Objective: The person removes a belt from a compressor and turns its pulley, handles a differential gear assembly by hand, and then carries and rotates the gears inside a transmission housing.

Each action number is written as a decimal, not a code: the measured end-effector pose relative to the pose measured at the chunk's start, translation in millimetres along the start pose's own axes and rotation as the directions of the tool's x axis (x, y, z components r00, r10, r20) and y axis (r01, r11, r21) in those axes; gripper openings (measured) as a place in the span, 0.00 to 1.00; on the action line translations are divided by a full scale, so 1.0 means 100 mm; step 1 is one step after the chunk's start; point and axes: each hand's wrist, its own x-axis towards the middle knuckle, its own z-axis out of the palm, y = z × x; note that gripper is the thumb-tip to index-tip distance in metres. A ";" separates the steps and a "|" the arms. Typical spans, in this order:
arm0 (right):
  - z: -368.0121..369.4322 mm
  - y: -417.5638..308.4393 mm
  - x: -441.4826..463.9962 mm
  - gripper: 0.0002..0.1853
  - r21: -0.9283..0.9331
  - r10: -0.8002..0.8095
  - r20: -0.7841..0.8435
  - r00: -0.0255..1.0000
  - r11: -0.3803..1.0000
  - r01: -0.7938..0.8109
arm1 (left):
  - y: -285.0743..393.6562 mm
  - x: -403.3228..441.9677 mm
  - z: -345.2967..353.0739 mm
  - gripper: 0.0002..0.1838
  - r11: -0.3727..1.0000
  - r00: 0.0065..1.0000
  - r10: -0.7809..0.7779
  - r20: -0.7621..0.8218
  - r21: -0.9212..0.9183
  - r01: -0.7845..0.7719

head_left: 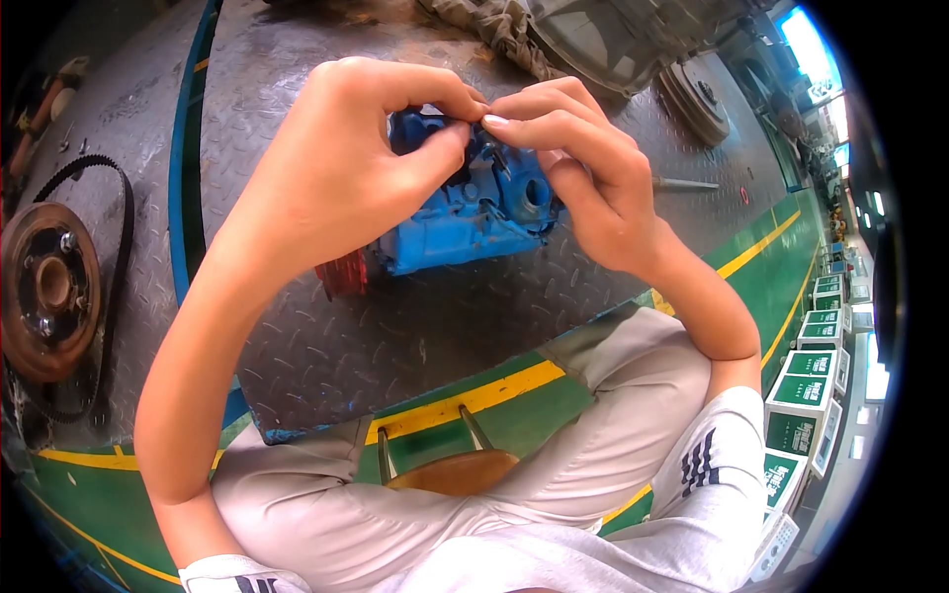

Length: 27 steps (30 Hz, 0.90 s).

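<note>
A blue-painted metal machine part [435,242], like a small engine or pump housing with a round port on its right, rests on the metal-topped bench. A red piece [343,275] shows at its lower left. My left hand [371,163] is over the far left side of the part, thumb and index finger curled toward each other. From the right, my right hand [593,163] meets it, fingertips pinched close to the left index fingertip, above the part's top. Whatever the fingertips hold is too small or hidden to make out.
On the left lie a rusty round hub [54,282] and a black toothed belt [127,217]. A large metal housing [613,40] and a disc [697,99] stand at the back. A pointed rod [687,185] lies on the right. A stool [455,471] is under the bench edge.
</note>
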 end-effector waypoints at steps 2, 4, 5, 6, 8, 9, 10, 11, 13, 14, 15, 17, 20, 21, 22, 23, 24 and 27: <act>0.01 -0.01 -0.01 0.20 -0.030 -0.026 0.012 1.000 0.999 0.027 | -0.01 0.00 0.00 0.11 1.000 1.000 -0.014 0.006 -0.005 0.014; 0.02 -0.04 -0.01 0.21 -0.068 -0.048 0.001 0.999 0.997 0.048 | 0.04 0.00 0.01 0.13 1.000 1.000 -0.024 0.013 0.011 0.024; 0.02 -0.04 -0.02 0.21 -0.073 -0.054 -0.011 0.998 0.996 0.053 | 0.07 0.01 0.01 0.15 0.999 0.999 -0.032 0.010 0.027 0.032; 0.02 -0.04 -0.04 0.21 -0.026 -0.012 -0.015 1.000 1.000 0.012 | 0.08 0.01 0.01 0.15 0.999 1.000 -0.026 0.014 0.038 0.026; 0.01 -0.03 -0.03 0.22 0.027 0.029 -0.026 0.999 0.999 -0.028 | 0.09 0.02 0.02 0.15 0.998 0.998 -0.057 -0.002 0.008 0.057; -0.01 -0.02 0.00 0.22 0.105 0.063 -0.030 0.998 0.993 -0.060 | 0.10 0.01 0.01 0.15 0.997 0.998 -0.063 -0.007 0.037 0.063; -0.01 -0.01 0.02 0.23 0.181 0.099 -0.033 0.995 0.979 -0.091 | 0.07 0.02 0.02 0.15 0.997 0.998 -0.066 0.000 0.045 0.066; -0.02 -0.01 0.04 0.23 0.268 0.137 -0.041 0.990 0.956 -0.121 | 0.01 0.04 0.05 0.15 0.999 0.998 -0.028 -0.052 0.017 0.029; -0.01 -0.02 0.08 0.23 0.255 0.141 -0.058 0.988 0.959 -0.122 | 0.02 0.04 0.07 0.14 1.000 0.995 0.010 -0.101 0.001 -0.010; -0.01 -0.03 0.09 0.22 0.236 0.144 -0.066 0.987 0.964 -0.125 | 0.05 0.02 0.07 0.15 1.000 0.986 0.019 -0.166 0.020 -0.016; -0.01 -0.01 0.09 0.20 0.189 0.131 -0.059 0.990 0.975 -0.118 | 0.10 0.01 0.07 0.15 0.999 0.972 0.028 -0.232 0.039 -0.020; -0.01 0.07 0.08 0.19 0.143 0.087 -0.074 0.993 0.987 -0.076 | 0.27 -0.09 0.01 0.17 0.997 0.957 -0.045 -0.285 -0.067 0.027; 0.07 0.09 0.04 0.17 0.166 0.100 -0.079 0.992 0.982 -0.086 | 0.43 -0.27 -0.18 0.29 0.831 0.968 0.008 -0.250 -0.537 -0.146; 0.08 0.11 0.06 0.17 0.215 0.176 -0.067 0.982 0.964 -0.158 | 0.55 -0.33 -0.23 0.27 0.752 0.977 0.029 -0.211 -0.639 -0.161; 0.08 0.13 0.08 0.16 0.258 0.248 -0.055 0.967 0.939 -0.226 | 0.74 -0.37 -0.29 0.25 0.758 0.980 0.044 -0.192 -0.633 -0.158; 0.09 0.18 0.07 0.16 0.290 0.271 -0.056 0.961 0.925 -0.244 | 0.92 -0.42 -0.32 0.23 0.765 0.982 0.053 -0.182 -0.624 -0.157; 0.10 0.21 0.05 0.16 0.298 0.270 -0.065 0.961 0.924 -0.239 | 1.06 -0.47 -0.35 0.21 0.756 0.976 0.044 -0.211 -0.631 -0.170; 0.13 0.28 0.03 0.19 0.334 0.306 -0.124 0.944 0.909 -0.250 | 1.32 -0.63 -0.39 0.08 0.658 0.908 -0.071 -0.413 -0.703 -0.268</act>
